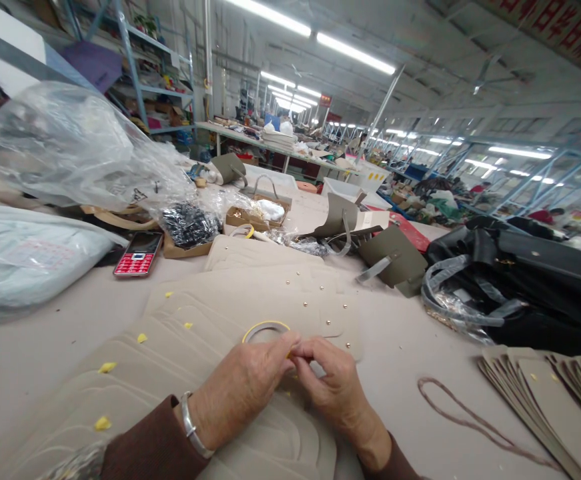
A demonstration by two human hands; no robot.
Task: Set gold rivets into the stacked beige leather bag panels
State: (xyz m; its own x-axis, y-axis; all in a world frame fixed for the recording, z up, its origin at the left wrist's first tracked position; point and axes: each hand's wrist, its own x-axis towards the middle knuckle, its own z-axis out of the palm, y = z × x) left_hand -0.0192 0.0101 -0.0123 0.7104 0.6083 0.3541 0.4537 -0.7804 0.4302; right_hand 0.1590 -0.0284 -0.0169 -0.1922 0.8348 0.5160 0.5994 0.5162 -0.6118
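Yellow-edged grey tape ring (266,325) above layered beige panels (240,283): your left hand (250,373) closes around its near side; your right hand (329,380) pinches its right edge. Probably light, slightly stiff; best held by the rim.

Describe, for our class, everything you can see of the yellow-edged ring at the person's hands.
The ring looks like a narrow roll of tape: a thin, curved band, yellow along its outer edge and greyish inside, around an open middle. Only its far arc shows clearly; the left hand covers the near part and appears to grip it. It sits over the beige panels. The right hand meets the left's fingertips beside it; whether it touches the ring is unclear.
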